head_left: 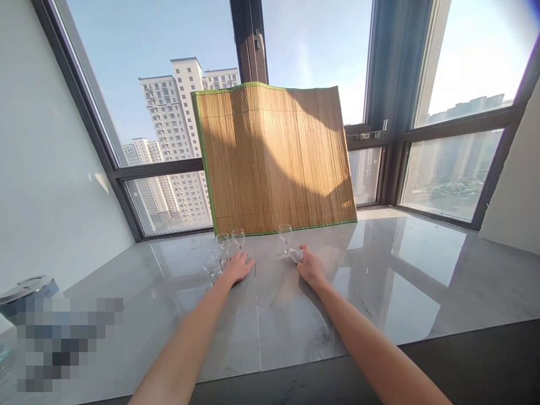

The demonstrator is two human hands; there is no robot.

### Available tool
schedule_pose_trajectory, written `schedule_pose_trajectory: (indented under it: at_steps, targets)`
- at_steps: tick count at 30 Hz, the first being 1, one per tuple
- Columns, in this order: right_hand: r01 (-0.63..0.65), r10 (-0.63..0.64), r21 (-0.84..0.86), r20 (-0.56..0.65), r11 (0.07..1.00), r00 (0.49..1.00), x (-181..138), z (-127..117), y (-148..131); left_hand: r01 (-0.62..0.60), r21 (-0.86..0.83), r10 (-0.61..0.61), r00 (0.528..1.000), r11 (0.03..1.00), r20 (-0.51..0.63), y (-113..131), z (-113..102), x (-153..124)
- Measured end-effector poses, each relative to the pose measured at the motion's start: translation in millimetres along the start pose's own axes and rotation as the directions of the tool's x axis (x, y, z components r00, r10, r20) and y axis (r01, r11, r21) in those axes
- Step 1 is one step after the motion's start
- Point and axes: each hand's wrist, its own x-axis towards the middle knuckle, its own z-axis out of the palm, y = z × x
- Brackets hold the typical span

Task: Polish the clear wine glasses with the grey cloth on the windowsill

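Holding a crumpled white cloth or tissue (296, 256) in a narrow grip, the right hand (311, 267) sits just beside the lone upright stemmed glass (285, 232) on the sill (358, 304), while the left hand (238, 268), grip loosely spread, lies beside the clustered glasses (238, 238), contact unclear.

Head cam only, close in from the 6 o'clock side of the ledge (282, 315), facing forward-down, windows (316, 42) at 12.
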Motion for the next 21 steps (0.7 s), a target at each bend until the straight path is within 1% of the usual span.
schedule_pose_trajectory:
  at_steps: [4,10,14,16,18,21]
  targets:
    - [0.001,-0.001,-0.004,-0.008,1.0,1.0,0.3,0.6,0.8,-0.004,-0.013,0.004,1.0,1.0,-0.006,-3.8,-0.4,-0.8]
    - [0.0,0.0,0.004,0.0,1.0,1.0,0.6,0.2,0.4,0.03,-0.042,-0.03,1.0,0.999,-0.005,-7.2,-0.4,0.3]
    - [-0.004,0.004,0.001,0.003,1.0,1.0,0.4,-0.6,-0.5,0.022,-0.079,-0.023,1.0,0.997,-0.003,-11.4,-2.7,0.1]
    - [-0.004,0.004,0.003,0.002,1.0,1.0,0.0,-1.1,-0.9,0.032,-0.112,-0.036,0.999,0.993,-0.029,-11.5,-4.2,-1.7]
    - [-0.01,0.01,0.005,0.008,1.0,1.0,-0.7,-1.8,-1.3,0.064,-0.138,-0.075,0.994,0.988,-0.075,-7.5,-5.7,-5.8]
    - [-0.018,0.017,0.008,0.015,1.0,1.0,-1.8,-2.8,-2.0,0.151,-0.142,-0.177,0.965,0.978,-0.195,9.9,-5.9,-17.0]
